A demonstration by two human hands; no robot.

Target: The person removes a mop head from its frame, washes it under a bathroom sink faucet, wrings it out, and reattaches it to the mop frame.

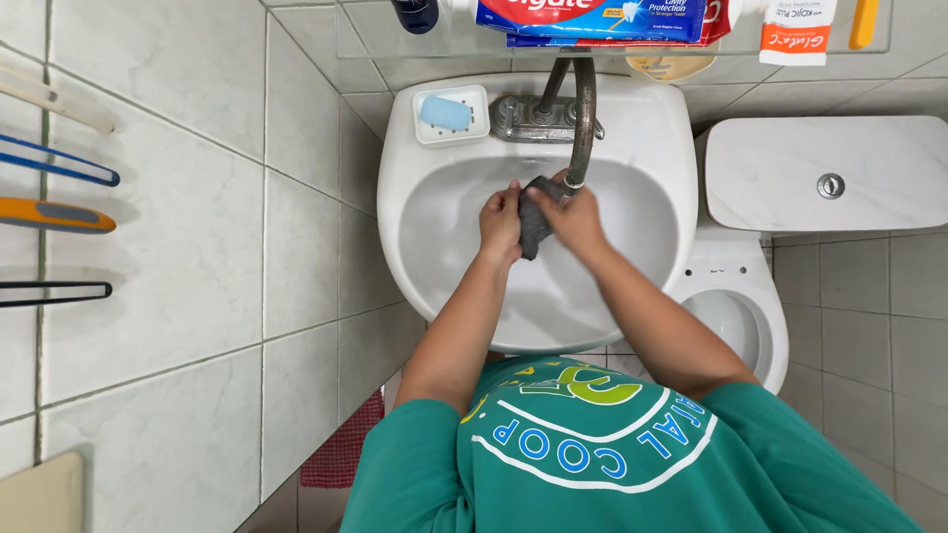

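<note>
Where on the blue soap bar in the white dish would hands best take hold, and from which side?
Grip the blue oval soap bar across its short sides, coming from above: it lies flat in the white square dish, whose raised rim blocks a sideways approach.

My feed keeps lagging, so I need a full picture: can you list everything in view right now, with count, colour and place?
sink: one, white, centre, against the tiled wall
faucet: one, dull metal, curved, at the back of the sink
soap bar: one, blue, in a white dish on the sink's back left corner
cloth: one, dark grey, under the spout, between both hands
toilet: one, white, right of the sink, tank lid behind it
glass shelf: one, clear, above the sink, holding boxes and tubes
hangers: several, blue, orange and black, on the left wall
red mat: one, on the floor lower left
left hand: gripping the cloth
right hand: gripping the cloth
</note>
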